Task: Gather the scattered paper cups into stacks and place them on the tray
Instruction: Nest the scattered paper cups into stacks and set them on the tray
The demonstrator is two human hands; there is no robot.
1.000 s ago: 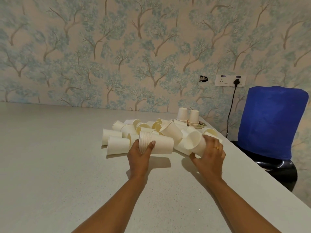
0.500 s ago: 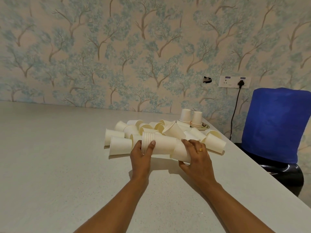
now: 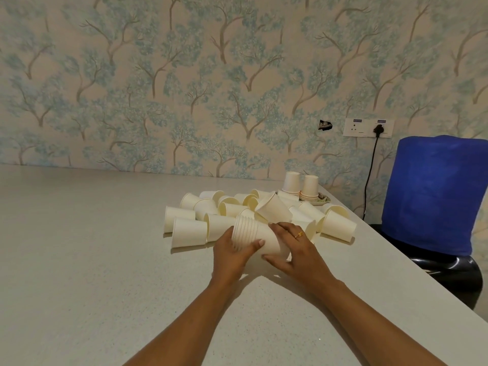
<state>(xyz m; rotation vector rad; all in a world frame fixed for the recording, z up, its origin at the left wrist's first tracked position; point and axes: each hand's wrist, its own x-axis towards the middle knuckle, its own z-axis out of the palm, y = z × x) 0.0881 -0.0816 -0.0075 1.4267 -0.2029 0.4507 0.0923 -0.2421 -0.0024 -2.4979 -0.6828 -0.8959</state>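
Note:
A stack of nested white paper cups (image 3: pixel 260 237) lies on its side just above the table, rims to the left. My left hand (image 3: pixel 232 253) grips its rim end, thumb across the front. My right hand (image 3: pixel 297 253) is wrapped round the stack's base end. Behind them lies a heap of several loose paper cups (image 3: pixel 229 210) on their sides. Two short upside-down cup stacks (image 3: pixel 301 186) stand on a small patterned tray (image 3: pixel 322 199) at the far right by the wall.
The pale speckled table (image 3: pixel 92 260) stretches wide to the left and front. Its right edge runs diagonally past a blue-covered object (image 3: pixel 433 194) on a black base. A wall socket with a black cable (image 3: pixel 369 128) is on the tree-patterned wall.
My right hand left the cup at the right of the heap, moved left and closed round the base end of the stack, which both hands drew toward me out of the heap.

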